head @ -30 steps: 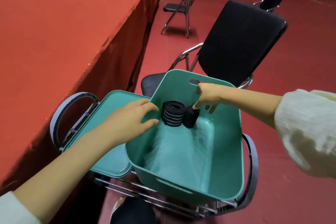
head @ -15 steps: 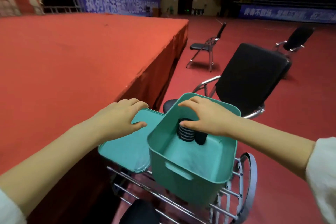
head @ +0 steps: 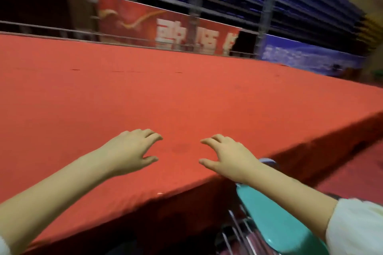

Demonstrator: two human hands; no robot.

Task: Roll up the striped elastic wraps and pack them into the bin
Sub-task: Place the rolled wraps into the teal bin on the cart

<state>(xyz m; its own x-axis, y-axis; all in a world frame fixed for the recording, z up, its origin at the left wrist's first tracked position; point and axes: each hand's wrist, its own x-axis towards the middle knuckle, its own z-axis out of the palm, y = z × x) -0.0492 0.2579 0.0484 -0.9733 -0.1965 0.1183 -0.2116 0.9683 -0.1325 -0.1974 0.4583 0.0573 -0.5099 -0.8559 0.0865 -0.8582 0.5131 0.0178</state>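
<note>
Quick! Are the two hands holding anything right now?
Left hand: open, fingers spread, holding nothing.
Right hand: open, fingers spread, holding nothing.

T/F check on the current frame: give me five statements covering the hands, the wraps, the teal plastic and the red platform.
1. The left hand and the right hand both hold nothing, with fingers spread. True.
2. A striped wrap lies on the red platform between the hands. False: no wrap shows in this frame.
3. A teal plastic piece shows at lower right, beneath the right forearm. True.
4. The left hand grips the teal plastic piece. False: it is over the red platform, well apart from the teal.
5. The bin's inside is visible. False: only a teal edge shows, and nothing of an interior.
</note>
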